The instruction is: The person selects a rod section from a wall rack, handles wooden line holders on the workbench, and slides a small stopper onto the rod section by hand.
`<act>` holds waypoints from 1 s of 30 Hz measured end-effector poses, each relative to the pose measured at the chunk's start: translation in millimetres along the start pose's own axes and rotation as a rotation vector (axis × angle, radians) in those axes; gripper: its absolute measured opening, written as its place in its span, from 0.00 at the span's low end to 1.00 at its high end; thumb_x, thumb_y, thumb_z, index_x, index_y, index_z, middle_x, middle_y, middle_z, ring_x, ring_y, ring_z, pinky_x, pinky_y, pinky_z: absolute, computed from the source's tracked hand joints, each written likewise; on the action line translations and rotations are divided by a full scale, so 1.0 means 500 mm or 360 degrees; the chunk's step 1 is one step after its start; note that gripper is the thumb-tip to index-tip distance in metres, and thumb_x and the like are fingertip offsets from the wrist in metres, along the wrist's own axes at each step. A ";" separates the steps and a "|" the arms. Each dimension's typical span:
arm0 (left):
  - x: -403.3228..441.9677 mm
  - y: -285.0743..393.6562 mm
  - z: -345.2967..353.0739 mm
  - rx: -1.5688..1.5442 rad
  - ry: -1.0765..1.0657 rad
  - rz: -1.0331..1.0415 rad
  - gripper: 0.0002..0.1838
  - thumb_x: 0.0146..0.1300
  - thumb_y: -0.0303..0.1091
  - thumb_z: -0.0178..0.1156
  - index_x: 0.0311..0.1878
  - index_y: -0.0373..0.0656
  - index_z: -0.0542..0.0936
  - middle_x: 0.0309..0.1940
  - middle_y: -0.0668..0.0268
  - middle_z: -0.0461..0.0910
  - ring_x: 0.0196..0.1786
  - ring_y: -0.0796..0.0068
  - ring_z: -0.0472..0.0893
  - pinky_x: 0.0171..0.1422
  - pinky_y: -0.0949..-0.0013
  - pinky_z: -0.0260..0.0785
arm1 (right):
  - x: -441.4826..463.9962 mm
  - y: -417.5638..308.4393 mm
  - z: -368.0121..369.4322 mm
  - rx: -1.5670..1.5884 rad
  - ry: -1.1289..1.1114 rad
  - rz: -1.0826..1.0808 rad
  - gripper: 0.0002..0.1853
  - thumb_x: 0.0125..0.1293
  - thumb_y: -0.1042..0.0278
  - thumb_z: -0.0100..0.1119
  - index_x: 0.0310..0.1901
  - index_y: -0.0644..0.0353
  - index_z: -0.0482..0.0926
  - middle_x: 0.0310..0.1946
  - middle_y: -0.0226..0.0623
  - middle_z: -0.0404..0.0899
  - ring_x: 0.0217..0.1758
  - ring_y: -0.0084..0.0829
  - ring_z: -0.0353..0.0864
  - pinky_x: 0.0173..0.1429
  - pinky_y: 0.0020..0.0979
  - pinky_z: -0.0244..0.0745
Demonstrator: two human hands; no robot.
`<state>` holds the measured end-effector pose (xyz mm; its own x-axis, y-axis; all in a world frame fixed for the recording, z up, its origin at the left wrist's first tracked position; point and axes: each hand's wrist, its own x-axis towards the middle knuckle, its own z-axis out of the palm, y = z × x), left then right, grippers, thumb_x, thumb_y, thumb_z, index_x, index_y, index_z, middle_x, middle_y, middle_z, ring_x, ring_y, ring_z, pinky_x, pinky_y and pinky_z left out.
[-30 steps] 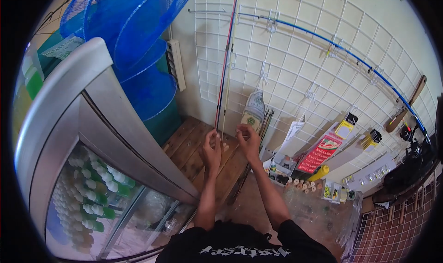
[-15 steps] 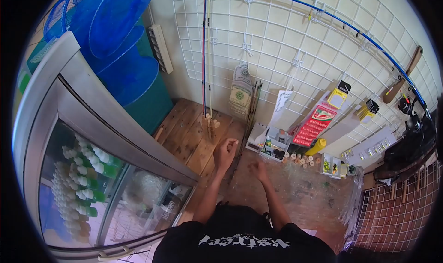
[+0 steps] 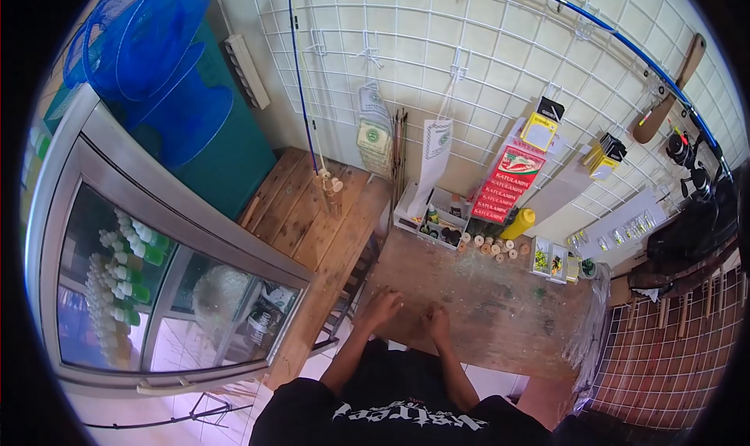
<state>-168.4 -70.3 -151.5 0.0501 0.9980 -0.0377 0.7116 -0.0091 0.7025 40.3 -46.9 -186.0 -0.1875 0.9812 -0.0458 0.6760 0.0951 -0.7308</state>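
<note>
My left hand [image 3: 380,307] is over the near left part of the worn wooden tabletop [image 3: 500,333], its fingers bent and drawn together. A short way to its right is my right hand [image 3: 436,319], curled into a loose fist near the table's front edge. Anything thin or small inside the fingers is too fine to see. Beyond the hands, several small round spools or corks [image 3: 488,247] stand in a row at the back, beside a white compartment tray [image 3: 437,233] with small bottles and dark items.
On the left a glass-fronted cabinet [image 3: 180,204] holds bottles with white caps. Blue nets [image 3: 168,71] hang behind it. A white wire grid [image 3: 422,47] carries red packets [image 3: 504,184] and a blue fishing rod [image 3: 609,28]. A yellow bottle [image 3: 519,224] and small white trays [image 3: 548,258] line the back.
My left hand has come down from a raised pinch to the tabletop, closer to my body. My right hand stays closed, also nearer the front edge. The view has shifted, showing more of the near table.
</note>
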 end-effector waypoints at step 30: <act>0.507 0.219 -0.509 -0.0239 0.1239 0.0205 0.10 0.60 0.32 0.62 0.41 0.37 0.82 0.33 0.52 0.83 0.35 0.58 0.83 0.41 0.61 0.74 | 0.020 0.136 -0.043 0.0066 -0.0264 0.0153 0.10 0.56 0.60 0.68 0.32 0.58 0.82 0.23 0.38 0.80 0.27 0.29 0.79 0.34 0.33 0.73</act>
<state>-256.2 197.7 96.5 -0.4170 0.7470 0.5177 0.6286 -0.1743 0.7579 99.8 -26.9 -221.6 -0.2404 0.9441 -0.2257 0.6673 -0.0082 -0.7448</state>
